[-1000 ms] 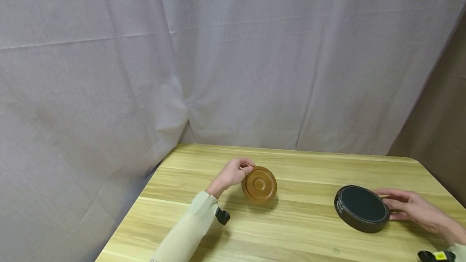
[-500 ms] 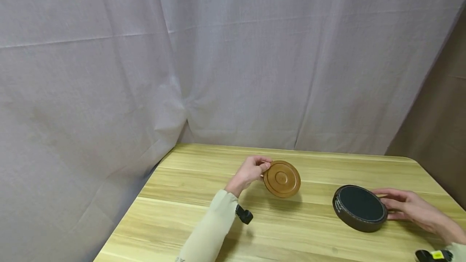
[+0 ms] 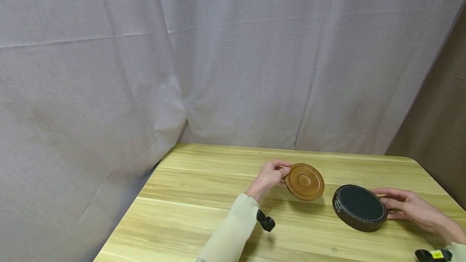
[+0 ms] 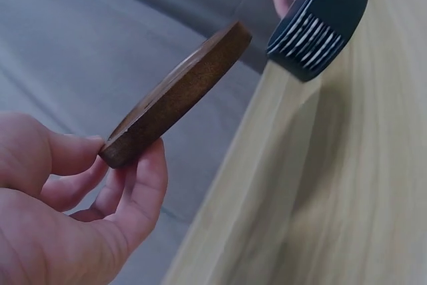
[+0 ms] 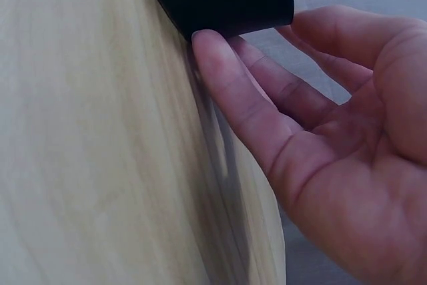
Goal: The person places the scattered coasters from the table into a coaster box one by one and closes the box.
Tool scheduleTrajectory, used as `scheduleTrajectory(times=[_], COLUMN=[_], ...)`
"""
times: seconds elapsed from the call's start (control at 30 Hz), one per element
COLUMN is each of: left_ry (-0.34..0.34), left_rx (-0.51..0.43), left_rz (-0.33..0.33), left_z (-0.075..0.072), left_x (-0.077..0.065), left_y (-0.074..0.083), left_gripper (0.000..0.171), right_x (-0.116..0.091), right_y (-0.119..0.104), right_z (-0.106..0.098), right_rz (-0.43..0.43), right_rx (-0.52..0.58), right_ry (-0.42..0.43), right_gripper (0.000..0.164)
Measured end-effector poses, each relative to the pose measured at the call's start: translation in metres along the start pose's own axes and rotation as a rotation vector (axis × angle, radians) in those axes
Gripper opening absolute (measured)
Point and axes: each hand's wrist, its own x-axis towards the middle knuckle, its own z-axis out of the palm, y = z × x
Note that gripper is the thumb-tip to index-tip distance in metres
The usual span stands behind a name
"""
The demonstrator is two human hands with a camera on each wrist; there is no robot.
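My left hand point(image 3: 270, 176) pinches the rim of a round brown wooden coaster point(image 3: 305, 181) between thumb and fingers. The coaster is tilted, its ringed face turned up toward the head camera, and it hangs above the table. In the left wrist view the coaster point(image 4: 180, 95) shows its thick edge. To its right, my right hand point(image 3: 413, 209) grips a round black box point(image 3: 360, 208) by its right side, thumb above and fingers lower down. That box is tilted and has white lettering or stripes on its left wall. A small gap separates coaster and box.
The wood-grain table point(image 3: 174, 213) spreads beneath both hands. A grey cloth curtain point(image 3: 236, 72) hangs behind its back edge and along the left side. Darker brown cloth point(image 3: 437, 120) hangs at the right.
My left hand has carried the coaster rightward, closer to the black box, and its face has tipped slightly. The right hand and the box have stayed almost in place.
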Motion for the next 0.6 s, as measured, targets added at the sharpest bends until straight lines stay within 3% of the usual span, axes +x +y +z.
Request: scheduleTrajectory(times=[0.2,0.6], left_ry=[0.023,0.023], left_rx=[-0.109,-0.209], left_rz=[-0.022,-0.057], left_z=[0.026,0.068], left_x=[0.001,0.0], left_y=[-0.009,-0.022], left_gripper=[0.018,0.022], right_x=[0.0,0.001], right_y=[0.001,-0.001], right_z=[-0.001,-0.001], right_rz=[-0.009,0.004], right_rx=[0.006,0.002], right_ry=[-0.008,-0.01], right_gripper=[0.05,0.049])
